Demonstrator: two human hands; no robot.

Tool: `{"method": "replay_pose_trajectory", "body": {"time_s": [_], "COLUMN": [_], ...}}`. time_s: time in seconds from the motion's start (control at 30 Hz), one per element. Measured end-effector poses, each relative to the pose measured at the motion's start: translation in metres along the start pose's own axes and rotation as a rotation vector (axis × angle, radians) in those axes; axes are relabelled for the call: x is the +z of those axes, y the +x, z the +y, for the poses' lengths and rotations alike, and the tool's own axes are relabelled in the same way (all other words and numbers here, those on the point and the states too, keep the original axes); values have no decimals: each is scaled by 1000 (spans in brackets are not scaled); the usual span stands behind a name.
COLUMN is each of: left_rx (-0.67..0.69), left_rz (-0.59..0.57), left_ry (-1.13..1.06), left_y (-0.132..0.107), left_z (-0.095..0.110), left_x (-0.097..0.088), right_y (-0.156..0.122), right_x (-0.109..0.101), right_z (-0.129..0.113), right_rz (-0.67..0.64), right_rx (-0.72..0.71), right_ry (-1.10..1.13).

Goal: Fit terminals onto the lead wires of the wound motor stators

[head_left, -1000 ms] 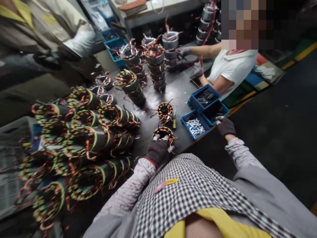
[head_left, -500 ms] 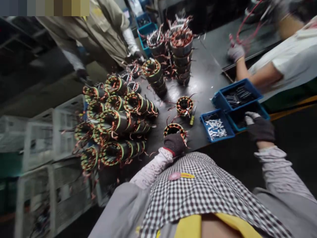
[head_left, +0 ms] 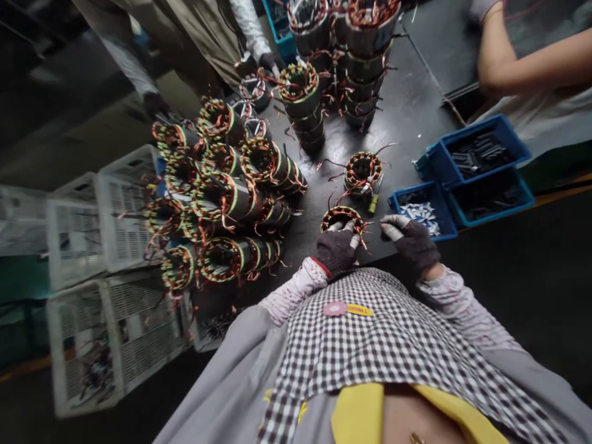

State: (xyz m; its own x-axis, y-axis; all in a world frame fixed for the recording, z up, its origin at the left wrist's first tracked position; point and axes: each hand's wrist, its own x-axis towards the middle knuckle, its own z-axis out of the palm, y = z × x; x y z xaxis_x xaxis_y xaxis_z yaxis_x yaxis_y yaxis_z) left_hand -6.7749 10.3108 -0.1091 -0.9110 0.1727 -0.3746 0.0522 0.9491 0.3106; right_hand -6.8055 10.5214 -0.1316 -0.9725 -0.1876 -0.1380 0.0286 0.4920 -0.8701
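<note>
My left hand (head_left: 337, 248), in a dark glove with pale fingertips, grips the near rim of a copper-wound motor stator (head_left: 343, 214) at the table's front. Its fingers are closed around the winding and lead wires. My right hand (head_left: 411, 240) hovers just right of that stator, fingers pinched together and pointing left; anything between them is too small to make out. Behind sits a second stator (head_left: 363, 171) with loose leads spread out. A yellow-green handled screwdriver (head_left: 373, 202) leans beside it.
Several stators (head_left: 240, 256) lie stacked on their sides at left. Upright stator stacks (head_left: 365, 74) stand at the back. Blue bins hold white pieces (head_left: 420, 214) and dark pieces (head_left: 481, 153). One co-worker's gloved hand (head_left: 268, 61) is at the far side; another's arm (head_left: 502, 55) is at right.
My right hand has come left from the lower dark bin to beside the near stator. My left hand's fingers now show on the stator's rim. The view has shifted.
</note>
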Motion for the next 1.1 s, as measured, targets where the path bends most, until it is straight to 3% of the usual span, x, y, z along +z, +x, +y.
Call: {"method": "replay_pose_trajectory", "body": {"time_s": [0.13, 0.23, 0.37, 0.57, 0.7, 0.8, 0.9, 1.0, 1.1], "left_rx": [12, 55, 75, 86, 148, 216, 194, 230, 245], "left_rz": [18, 31, 63, 52, 32, 48, 98, 116, 107], "left_ry": [-35, -20, -24, -44, 24, 72, 50, 6, -11], "left_y": [-1, -1, 0, 1, 1, 1, 3, 5, 5], "left_z": [0, -1, -4, -5, -8, -12, -16, -21, -23], "left_x": [-3, -1, 4, 2, 4, 8, 12, 16, 20], "right_y": [19, 30, 35, 37, 46, 55, 62, 57, 41], "right_x": [9, 1, -10, 6, 7, 3, 4, 14, 17], "right_z": [2, 1, 0, 8, -5, -34, -66, -84, -81], "right_rz": [-102, -221, -248, -399, -436, -537, -677, -751, -730], "right_rx": [29, 57, 76, 134, -19, -143, -220, -280, -280], "right_ry": [105, 185, 174, 277, -28, -490, -843, -984, -1013]}}
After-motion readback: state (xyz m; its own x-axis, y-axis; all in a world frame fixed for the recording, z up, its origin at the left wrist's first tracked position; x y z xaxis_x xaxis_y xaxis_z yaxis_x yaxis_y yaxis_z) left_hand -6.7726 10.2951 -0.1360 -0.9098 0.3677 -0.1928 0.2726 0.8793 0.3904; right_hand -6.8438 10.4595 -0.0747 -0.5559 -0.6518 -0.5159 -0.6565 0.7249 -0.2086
